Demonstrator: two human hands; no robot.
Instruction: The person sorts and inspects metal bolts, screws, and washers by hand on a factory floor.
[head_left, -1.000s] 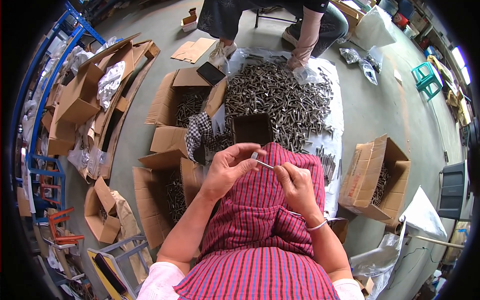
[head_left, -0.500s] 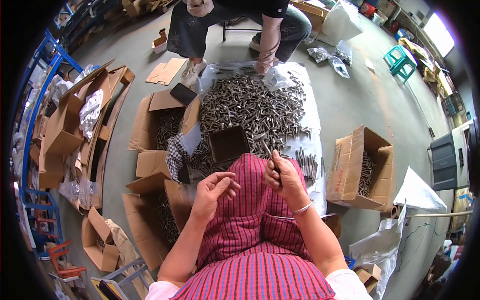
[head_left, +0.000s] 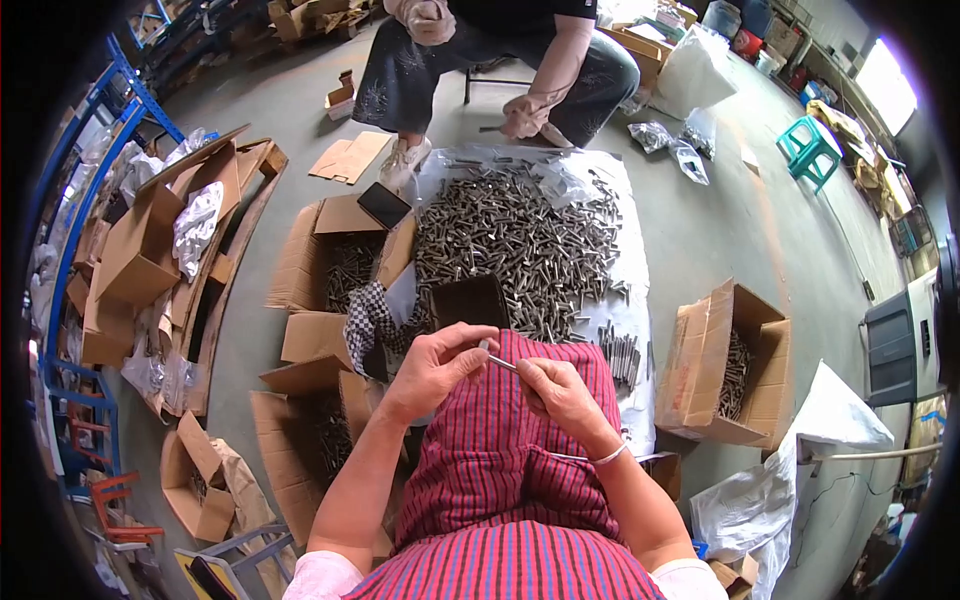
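Concrete floor (head_left: 720, 200), both hands (head_left: 435, 365) pinching bolt (head_left: 500, 361)

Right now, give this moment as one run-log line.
left hand: pinches bolt | right hand: fingers on bolt | over red striped apron | bolt pile ahead

Grey concrete floor (head_left: 720, 200), blue shelving (head_left: 95, 150) at left, a green stool (head_left: 808, 150), bright window (head_left: 885, 85) at right.
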